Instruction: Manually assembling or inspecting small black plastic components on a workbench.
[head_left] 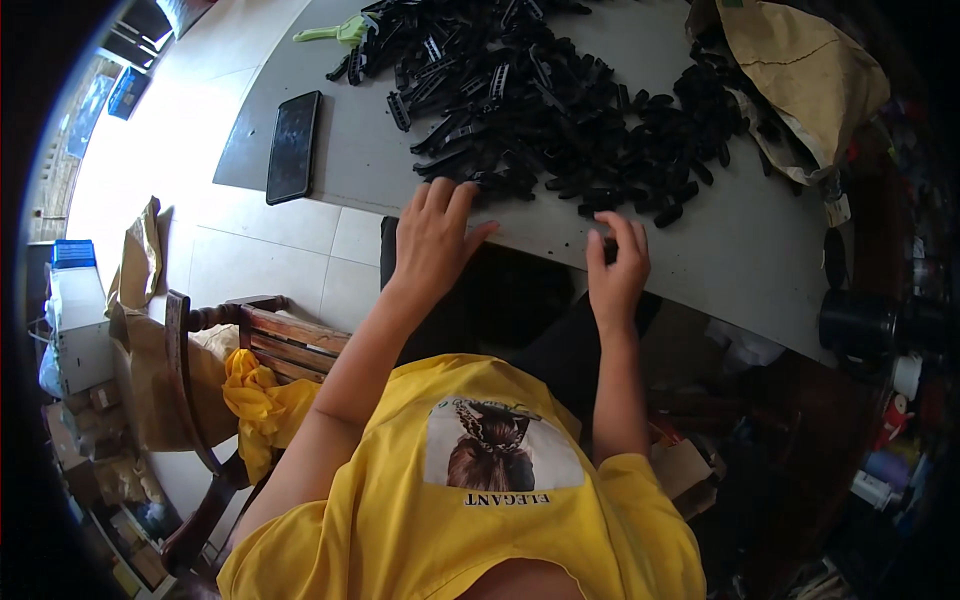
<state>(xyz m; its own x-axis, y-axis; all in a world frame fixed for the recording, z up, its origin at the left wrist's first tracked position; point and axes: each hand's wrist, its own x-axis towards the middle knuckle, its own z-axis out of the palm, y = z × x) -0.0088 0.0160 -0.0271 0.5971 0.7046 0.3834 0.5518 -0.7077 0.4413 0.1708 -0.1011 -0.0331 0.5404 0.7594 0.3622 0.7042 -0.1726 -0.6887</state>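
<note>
A large pile of small black plastic pieces, some long and slotted, covers the far middle of the grey table. My left hand is at the table's near edge, fingers stretched and thumb apart. Its fingertips reach the near left edge of the pile; whether they touch a piece is hard to see. To its right, my right hand is raised over the table edge with thumb and fingers curled together. Something dark shows between them, seemingly a small black piece, mostly hidden by the fingers.
A black phone lies at the table's left, with a light green tool beyond it. An open brown paper bag stands at the far right beside the pile. A wooden chair with yellow cloth is at my left.
</note>
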